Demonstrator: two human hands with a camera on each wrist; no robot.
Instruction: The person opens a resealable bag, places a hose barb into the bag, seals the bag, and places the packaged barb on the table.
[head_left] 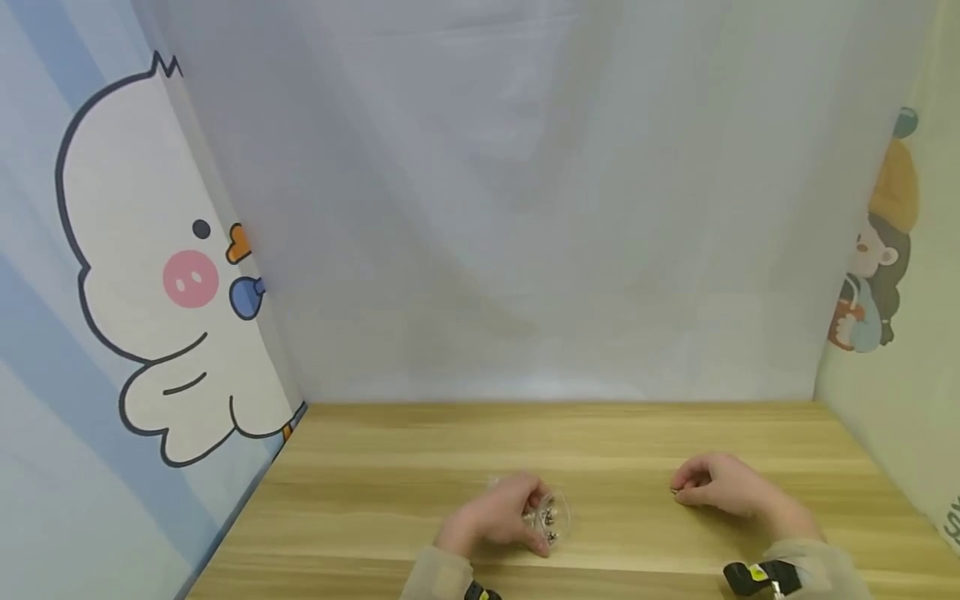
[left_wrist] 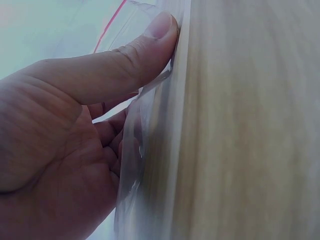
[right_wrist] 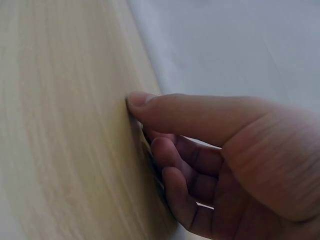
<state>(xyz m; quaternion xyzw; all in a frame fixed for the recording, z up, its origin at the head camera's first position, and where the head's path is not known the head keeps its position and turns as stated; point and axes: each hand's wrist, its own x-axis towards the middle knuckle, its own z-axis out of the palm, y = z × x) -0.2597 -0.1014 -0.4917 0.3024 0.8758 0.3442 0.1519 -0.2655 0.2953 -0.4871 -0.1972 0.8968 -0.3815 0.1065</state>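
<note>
My left hand (head_left: 501, 510) grips a clear plastic zip bag (head_left: 564, 515), low over the table. Several small shiny metal pieces (head_left: 551, 518) lie inside the bag; their exact kind is too small to tell. In the left wrist view the thumb presses on the clear film (left_wrist: 131, 150), and a red seal line (left_wrist: 109, 27) runs along the bag. Farther right, my right hand (head_left: 727, 485) is down at the tabletop with thumb and fingers curled together. A tiny metal piece (head_left: 674, 491) shows at its fingertips; in the right wrist view the thumb hides it.
Both hands work over a wood-grain table (head_left: 390, 467). A pale curtain (head_left: 525, 208) hangs behind its far edge. Printed side curtains stand at the left, with a white cartoon bird (head_left: 135, 208), and at the right, with a cartoon figure (head_left: 873, 283).
</note>
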